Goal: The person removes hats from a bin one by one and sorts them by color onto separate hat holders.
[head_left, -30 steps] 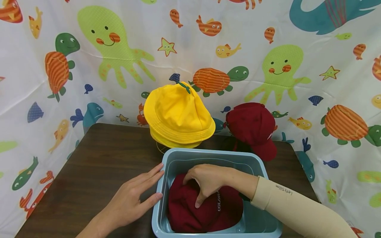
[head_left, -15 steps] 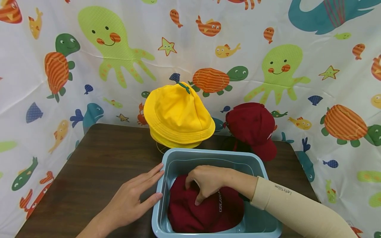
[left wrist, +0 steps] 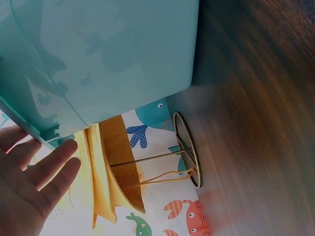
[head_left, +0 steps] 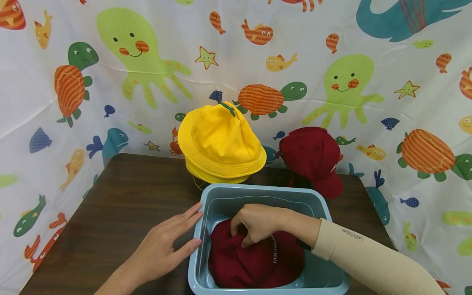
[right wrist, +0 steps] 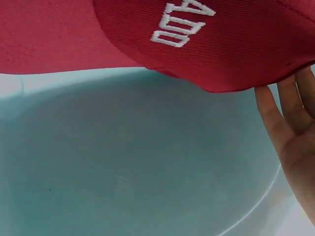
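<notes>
A dark red baseball cap (head_left: 254, 266) with white lettering lies in the light blue plastic tub (head_left: 337, 270). My right hand (head_left: 258, 223) reaches into the tub and pinches the cap's cloth between thumb and fingers. In the right wrist view, fingertips (right wrist: 262, 98) go under the edge of the cap (right wrist: 236, 54), and the thumb is hidden. My left hand (head_left: 162, 241) has its fingers extended, with the tips against the tub's left rim. From the left wrist view, those fingers (left wrist: 54, 162) meet the rim beside the tub's outer wall (left wrist: 128, 54).
A yellow bucket hat (head_left: 221, 143) sits on a wire stand (left wrist: 184, 147) behind the tub. To its right is another dark red cap (head_left: 311, 153). All stand on a dark wooden table (head_left: 147, 184), against a sea-animal curtain (head_left: 228, 41).
My right thumb and fingers have drawn closer together on the cap, gathering its cloth. The cap has shifted slightly to the right in the tub. My left hand stays in place.
</notes>
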`<act>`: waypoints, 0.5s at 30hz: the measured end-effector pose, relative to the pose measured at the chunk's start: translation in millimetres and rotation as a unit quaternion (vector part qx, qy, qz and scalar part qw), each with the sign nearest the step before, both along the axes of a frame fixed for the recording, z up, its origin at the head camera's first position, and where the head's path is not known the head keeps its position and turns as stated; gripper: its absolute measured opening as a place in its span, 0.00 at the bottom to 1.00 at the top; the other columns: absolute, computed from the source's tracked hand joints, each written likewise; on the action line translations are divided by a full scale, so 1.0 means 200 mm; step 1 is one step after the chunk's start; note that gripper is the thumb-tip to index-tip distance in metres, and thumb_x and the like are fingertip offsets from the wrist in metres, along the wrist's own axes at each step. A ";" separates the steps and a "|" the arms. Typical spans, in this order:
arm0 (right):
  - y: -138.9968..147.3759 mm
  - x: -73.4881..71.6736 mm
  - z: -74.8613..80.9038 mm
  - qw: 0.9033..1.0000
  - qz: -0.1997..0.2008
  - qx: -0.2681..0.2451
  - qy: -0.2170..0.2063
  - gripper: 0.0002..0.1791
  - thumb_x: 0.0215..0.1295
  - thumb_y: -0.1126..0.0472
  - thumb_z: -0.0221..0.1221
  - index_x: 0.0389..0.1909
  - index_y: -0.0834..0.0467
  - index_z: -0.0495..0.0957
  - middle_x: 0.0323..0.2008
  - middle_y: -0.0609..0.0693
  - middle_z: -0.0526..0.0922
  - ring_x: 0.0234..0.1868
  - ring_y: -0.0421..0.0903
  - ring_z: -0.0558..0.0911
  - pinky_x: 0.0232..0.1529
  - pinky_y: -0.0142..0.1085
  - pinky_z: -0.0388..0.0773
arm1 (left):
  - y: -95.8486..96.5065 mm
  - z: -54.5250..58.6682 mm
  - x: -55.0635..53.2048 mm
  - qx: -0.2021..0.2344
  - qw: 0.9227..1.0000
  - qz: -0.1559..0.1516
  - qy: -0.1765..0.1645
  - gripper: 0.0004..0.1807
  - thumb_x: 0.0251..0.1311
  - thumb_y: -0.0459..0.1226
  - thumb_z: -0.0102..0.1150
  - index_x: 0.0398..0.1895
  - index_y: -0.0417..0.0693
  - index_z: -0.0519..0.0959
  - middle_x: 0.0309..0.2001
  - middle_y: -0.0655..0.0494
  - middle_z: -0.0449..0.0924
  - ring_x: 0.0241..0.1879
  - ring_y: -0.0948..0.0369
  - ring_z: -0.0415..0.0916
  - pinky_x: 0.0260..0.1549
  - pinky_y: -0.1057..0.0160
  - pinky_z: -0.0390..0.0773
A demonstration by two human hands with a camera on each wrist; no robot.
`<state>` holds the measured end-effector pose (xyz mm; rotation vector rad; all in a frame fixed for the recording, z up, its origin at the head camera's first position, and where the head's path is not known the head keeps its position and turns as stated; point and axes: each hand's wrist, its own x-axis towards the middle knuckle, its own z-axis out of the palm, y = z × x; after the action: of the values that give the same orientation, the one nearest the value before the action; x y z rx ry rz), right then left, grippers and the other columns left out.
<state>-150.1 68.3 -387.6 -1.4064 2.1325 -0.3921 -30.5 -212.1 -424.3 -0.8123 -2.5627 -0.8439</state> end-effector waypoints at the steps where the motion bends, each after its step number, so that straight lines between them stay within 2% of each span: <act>1: 0.00 0.00 0.00 1.000 0.000 -0.002 0.000 0.12 0.59 0.60 0.77 0.42 0.51 0.87 0.29 0.35 0.82 0.26 0.34 0.74 0.28 0.24 0.74 | 0.00 0.00 0.00 0.000 1.000 0.000 0.001 0.35 0.65 0.41 0.71 0.76 0.49 0.73 0.78 0.59 0.66 0.68 0.58 0.76 0.55 0.46 0.83; 15: 0.04 0.01 0.05 1.000 0.005 -0.017 0.012 0.06 0.63 0.59 0.74 0.38 0.50 0.87 0.30 0.34 0.82 0.30 0.32 0.76 0.33 0.23 0.76 | 0.00 0.00 0.00 -0.001 1.000 0.000 -0.007 0.35 0.66 0.41 0.71 0.76 0.49 0.73 0.78 0.59 0.66 0.68 0.57 0.76 0.55 0.46 0.83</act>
<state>-148.8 75.3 -377.5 -1.4480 2.1460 -0.4122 -31.0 -212.4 -424.8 -0.8084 -2.5752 -0.8506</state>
